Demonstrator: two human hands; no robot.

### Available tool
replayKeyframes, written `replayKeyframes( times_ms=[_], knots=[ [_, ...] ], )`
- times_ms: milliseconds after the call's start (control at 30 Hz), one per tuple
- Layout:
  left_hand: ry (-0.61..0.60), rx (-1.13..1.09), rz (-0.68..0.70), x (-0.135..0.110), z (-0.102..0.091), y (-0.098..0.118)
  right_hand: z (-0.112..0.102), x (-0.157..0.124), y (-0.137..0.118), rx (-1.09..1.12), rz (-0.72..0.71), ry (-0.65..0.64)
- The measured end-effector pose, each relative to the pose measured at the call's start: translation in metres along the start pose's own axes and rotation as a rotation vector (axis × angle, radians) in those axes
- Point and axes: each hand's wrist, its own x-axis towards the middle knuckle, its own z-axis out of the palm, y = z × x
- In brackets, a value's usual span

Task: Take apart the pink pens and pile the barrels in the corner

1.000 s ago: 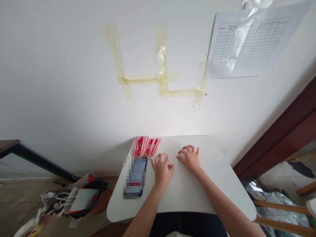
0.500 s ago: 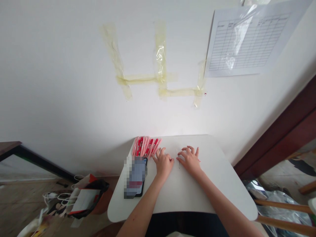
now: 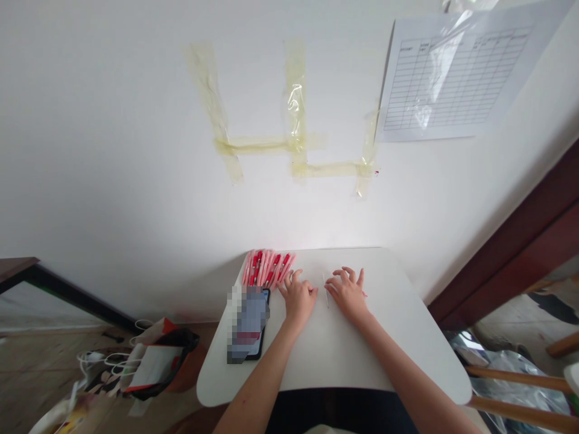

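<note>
- Thumb and index finger of the left hand [image 3: 298,302] are curled in close together, other fingers loosely bent and spread. Can't tell if there's anything in that pinch.
- Right hand [image 3: 350,296] is palm down and about half open, fingers fanned out, with the thumb and index tips right at a thin, pale stick [image 3: 327,295]. Can't tell if it's actually gripped or just being touched.
- That stick sits between the two hands, nearer the right one, running lengthwise away from the person.
- Just beyond the left fingertips there's a row of red and pink pens [image 3: 266,269], bunched at the table's far left corner.
- Phone [image 3: 254,328] is below the pens, partly pixelated, near the left edge.
- All of that is on a white table [image 3: 344,355] pushed up to a white wall [image 3: 136,181].
- Up on the wall: yellowish tape strips [image 3: 296,114], plus a printed grid sheet [image 3: 452,84] to the right.
- Down on the floor at left, a bag [image 3: 186,367] and some white cables [image 3: 93,357].
</note>
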Motion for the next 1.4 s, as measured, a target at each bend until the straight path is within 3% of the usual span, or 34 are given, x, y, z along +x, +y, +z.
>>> replayKeyframes(
  times_ms=[333, 600, 800, 1067, 1400],
  knots=[
    [0.097, -0.051, 0.034, -0.008, -0.017, -0.003, -0.005, -0.020, 0.043, -0.010, 0.148, 0.058],
    [0.090, -0.151, 0.093, -0.041, -0.006, -0.007, -0.013, -0.045, 0.072, -0.012, 0.221, 0.056],
    [0.116, -0.228, 0.122, -0.049, -0.002, -0.008, -0.009, -0.050, 0.073, 0.068, 0.192, 0.112],
    [0.127, -0.327, 0.218, -0.046, -0.004, -0.013, -0.015, -0.050, 0.078, 0.331, 0.061, 0.164],
    [0.144, -0.356, 0.258, -0.046, -0.003, -0.011, -0.031, -0.046, 0.044, 0.333, -0.113, 0.087]
  ],
)
